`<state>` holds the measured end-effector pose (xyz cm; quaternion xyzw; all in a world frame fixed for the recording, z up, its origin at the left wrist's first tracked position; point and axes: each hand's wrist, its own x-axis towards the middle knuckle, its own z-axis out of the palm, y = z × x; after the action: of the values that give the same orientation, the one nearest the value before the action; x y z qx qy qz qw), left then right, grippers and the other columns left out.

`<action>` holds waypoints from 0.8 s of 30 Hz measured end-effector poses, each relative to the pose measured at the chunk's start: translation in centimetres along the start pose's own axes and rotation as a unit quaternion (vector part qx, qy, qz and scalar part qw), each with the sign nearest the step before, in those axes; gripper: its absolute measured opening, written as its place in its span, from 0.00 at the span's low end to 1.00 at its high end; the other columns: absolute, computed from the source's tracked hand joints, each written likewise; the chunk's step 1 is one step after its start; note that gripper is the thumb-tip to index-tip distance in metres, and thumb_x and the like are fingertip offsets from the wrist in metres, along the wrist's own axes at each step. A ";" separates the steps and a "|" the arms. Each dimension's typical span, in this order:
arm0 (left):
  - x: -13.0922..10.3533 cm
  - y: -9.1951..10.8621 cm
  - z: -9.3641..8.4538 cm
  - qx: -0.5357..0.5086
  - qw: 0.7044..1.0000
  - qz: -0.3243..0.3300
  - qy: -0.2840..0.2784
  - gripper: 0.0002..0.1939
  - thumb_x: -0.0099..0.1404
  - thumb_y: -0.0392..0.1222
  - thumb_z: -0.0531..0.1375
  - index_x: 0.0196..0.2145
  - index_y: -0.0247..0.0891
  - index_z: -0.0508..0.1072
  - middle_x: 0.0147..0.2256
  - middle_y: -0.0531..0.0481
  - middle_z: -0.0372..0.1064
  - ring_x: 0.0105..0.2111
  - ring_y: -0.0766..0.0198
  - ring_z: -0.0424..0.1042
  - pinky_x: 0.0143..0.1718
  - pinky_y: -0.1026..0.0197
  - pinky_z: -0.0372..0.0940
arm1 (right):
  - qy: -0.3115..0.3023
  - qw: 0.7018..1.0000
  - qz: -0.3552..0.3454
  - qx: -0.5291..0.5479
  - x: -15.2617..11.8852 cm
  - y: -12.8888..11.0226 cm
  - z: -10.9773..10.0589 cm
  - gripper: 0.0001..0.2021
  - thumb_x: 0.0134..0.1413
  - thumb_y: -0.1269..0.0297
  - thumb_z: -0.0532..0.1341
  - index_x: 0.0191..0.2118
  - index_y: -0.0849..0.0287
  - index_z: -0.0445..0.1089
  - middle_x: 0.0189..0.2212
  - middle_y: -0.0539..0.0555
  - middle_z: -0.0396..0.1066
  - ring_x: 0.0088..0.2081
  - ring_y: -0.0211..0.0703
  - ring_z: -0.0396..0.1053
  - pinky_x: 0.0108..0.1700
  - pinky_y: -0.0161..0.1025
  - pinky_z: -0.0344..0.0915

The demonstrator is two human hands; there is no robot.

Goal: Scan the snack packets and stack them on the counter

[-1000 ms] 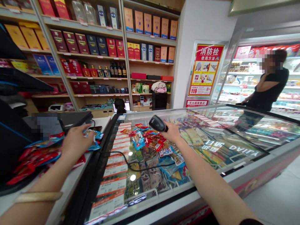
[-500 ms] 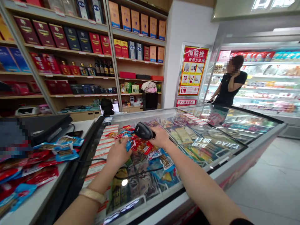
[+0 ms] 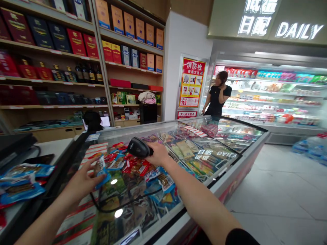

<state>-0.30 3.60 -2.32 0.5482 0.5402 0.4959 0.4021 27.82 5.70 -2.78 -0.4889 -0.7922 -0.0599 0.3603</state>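
Well, my right grip point(image 3: 158, 154) wraps the black scanner point(image 3: 139, 147) over the freezer's glass top point(image 3: 120, 133); my left grip point(image 3: 84, 180) pinches a blue packet point(image 3: 101, 167) between thumb and fingers, near red packets point(image 3: 135, 166).

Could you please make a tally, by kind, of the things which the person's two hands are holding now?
Black handheld scanner with rounded head, in the right hand: 1
Small blue plastic packet, in the left hand: 1
Total: 2
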 end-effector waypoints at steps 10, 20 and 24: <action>-2.8 3.5 -0.3 -0.505 0.847 -0.164 -0.011 0.30 0.58 0.31 0.51 0.59 0.32 0.67 0.49 0.32 0.73 0.47 0.44 0.75 0.45 0.37 0.72 | 0.073 0.992 -0.047 0.090 -0.4 -0.3 0.0 0.15 0.44 0.60 0.66 0.41 0.56 0.74 0.38 0.56 0.77 0.41 0.51 0.74 0.44 0.43 0.68; -2.2 2.6 0.4 -0.405 0.902 -0.149 -0.033 0.19 0.64 0.35 0.54 0.52 0.33 0.72 0.45 0.38 0.76 0.46 0.50 0.76 0.44 0.47 0.73 | -0.025 0.989 -0.097 0.107 -0.8 -2.9 -0.8 0.12 0.46 0.60 0.66 0.38 0.57 0.74 0.34 0.54 0.77 0.38 0.47 0.74 0.41 0.38 0.66; -2.2 2.4 0.4 -0.366 0.921 -0.126 -0.044 0.17 0.64 0.36 0.56 0.49 0.35 0.74 0.45 0.40 0.76 0.46 0.51 0.76 0.45 0.49 0.73 | -0.046 0.988 -0.099 0.107 -0.9 -3.5 -1.0 0.16 0.47 0.59 0.67 0.43 0.57 0.74 0.38 0.55 0.77 0.40 0.48 0.75 0.42 0.37 0.66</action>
<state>0.74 1.24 -0.29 0.3113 0.3674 0.5798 0.6572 25.66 2.78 -1.73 -0.3689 -0.8543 0.0117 0.3660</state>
